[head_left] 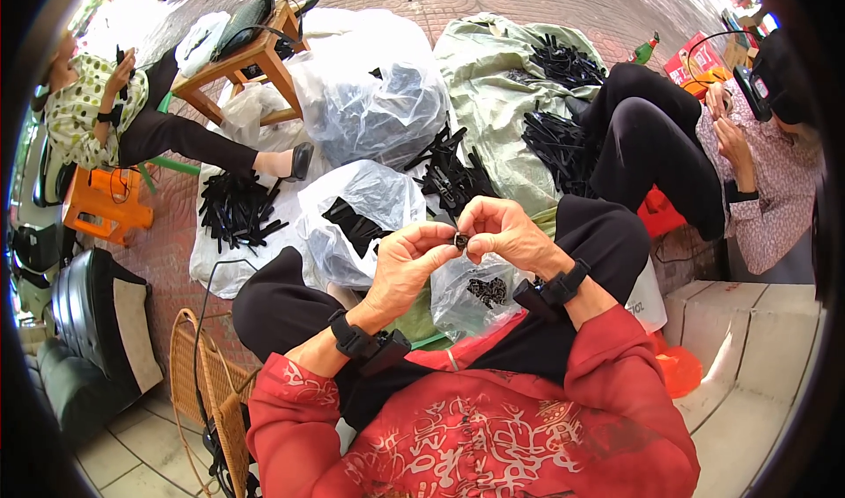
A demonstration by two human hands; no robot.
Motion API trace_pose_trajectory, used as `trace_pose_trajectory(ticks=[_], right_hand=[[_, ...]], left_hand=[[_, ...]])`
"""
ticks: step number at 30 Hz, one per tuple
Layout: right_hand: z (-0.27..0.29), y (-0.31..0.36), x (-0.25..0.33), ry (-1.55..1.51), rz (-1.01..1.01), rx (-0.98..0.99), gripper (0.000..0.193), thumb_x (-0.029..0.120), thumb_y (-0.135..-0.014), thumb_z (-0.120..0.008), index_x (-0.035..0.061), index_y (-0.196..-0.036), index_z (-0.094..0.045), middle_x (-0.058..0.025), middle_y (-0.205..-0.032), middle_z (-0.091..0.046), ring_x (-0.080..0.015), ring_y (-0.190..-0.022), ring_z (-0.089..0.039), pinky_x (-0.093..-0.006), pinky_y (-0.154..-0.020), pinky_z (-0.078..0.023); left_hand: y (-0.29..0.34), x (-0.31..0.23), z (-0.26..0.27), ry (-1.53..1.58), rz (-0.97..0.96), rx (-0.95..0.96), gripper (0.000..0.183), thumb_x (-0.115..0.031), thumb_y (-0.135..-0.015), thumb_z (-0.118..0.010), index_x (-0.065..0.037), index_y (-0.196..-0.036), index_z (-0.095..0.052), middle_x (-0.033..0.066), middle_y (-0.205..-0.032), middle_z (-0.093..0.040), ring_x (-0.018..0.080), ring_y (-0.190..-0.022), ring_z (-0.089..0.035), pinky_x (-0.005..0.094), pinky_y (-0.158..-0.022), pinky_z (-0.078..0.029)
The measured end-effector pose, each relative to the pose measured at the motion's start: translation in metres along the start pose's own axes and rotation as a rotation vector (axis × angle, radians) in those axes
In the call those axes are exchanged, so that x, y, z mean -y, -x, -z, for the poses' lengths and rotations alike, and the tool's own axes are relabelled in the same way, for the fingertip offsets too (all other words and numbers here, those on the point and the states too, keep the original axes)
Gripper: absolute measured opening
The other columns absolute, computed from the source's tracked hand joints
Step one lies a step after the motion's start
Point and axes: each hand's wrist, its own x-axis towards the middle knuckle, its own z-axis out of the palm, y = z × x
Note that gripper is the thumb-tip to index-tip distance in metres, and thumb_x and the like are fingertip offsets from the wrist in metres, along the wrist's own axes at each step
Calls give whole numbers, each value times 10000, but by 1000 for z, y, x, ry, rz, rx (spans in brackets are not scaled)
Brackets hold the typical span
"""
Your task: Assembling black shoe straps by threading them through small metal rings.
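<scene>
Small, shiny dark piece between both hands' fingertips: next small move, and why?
Probably steady the small, shiny dark piece with the left hand and make a slight adjustment with the right hand. Thumb and fingers of both hands meet at it, so one could brace while the other works; its details are too small to tell which way to turn it.

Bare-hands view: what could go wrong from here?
1. The small dark piece sits only in fingertips of the left grip and right grip; it may slip and be hard to spot among the loose, flat black strips beyond.
2. The clear, soft plastic bag of small dark parts lies between the knees; a leg shift might spill it.
</scene>
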Motion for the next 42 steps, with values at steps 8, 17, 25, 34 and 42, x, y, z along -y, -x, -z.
trace_pose_trajectory(ticks=[8, 17, 25, 34, 42], right_hand=[[-3, -2, -5, -114, 0, -39, 211, 114, -769, -619, -2, -901, -503, -59, -749, -549, -150, -614, -559, -251, -580, -467], [-7, -3, -3, 73, 33, -70, 178, 93, -769, -615, -7, -874, -511, -63, -749, -559, -140, -647, -569, -242, -596, -465], [-13, -2, 1, 148, 43, -116, 128, 58, -766, -609, -6, -820, -511, -43, -726, -541, -126, -589, -565, -220, -531, -462], [-13, -3, -4, 247, 141, -134, 127, 74, -775, -603, -5, -786, -504, -62, -713, -569, -117, -594, -566, -223, -536, -471], [-9, -1, -4, 76, 85, -105, 137, 28, -777, -575, -33, -886, -520, -79, -753, -577, -152, -647, -591, -260, -612, -500]], left_hand=[[-4, 9, 8, -8, -40, -49, 146, -14, -756, -602, 12, -890, -550, 57, -848, -602, 103, -764, -578, 209, -676, -448], [-4, 7, 10, -111, -48, -59, 108, -5, -748, -606, 4, -847, -564, 30, -789, -592, 69, -710, -555, 182, -642, -438], [-4, 7, 10, -113, 0, -46, 110, -6, -756, -596, 20, -855, -555, 43, -788, -593, 89, -740, -573, 195, -665, -457], [-7, 6, 9, -165, -48, -16, 107, -2, -773, -574, 16, -872, -539, 50, -804, -591, 101, -732, -580, 199, -665, -459], [-10, 4, 11, -59, -31, 0, 124, -4, -763, -584, 20, -865, -518, 92, -785, -594, 155, -675, -596, 260, -622, -494]])
